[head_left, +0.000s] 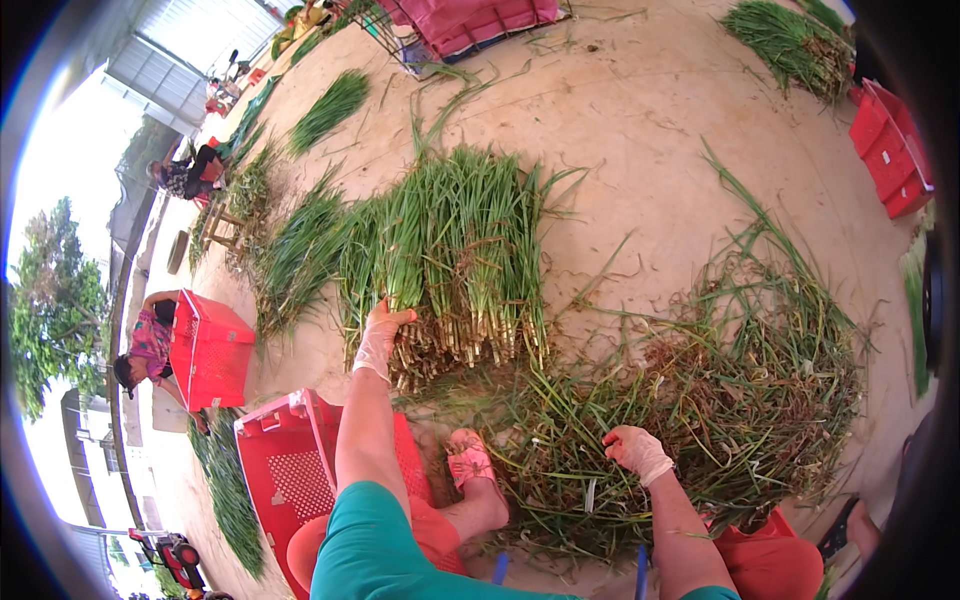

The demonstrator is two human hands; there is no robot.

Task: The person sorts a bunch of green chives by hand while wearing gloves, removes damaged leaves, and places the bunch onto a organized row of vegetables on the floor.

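Observation:
My left hand, in a thin pale glove, is closed at the lower left end of a broad row of spring onions. Its thumb lies across the pale ends of a bright green bunch; the other fingers are partly hidden. The row lies on the floor, leaves pointing away from me and brownish stem ends toward me. My right hand, also gloved, hovers at or just above a wide heap of loose leaves and dry trimmings. Its fingers are curled together; whatever they hold, if anything, cannot be made out.
A red crate stands by my left leg, beside my pink sandal. Another red crate is farther left, near a bending person. More onions lie beyond, with a red crate at far right.

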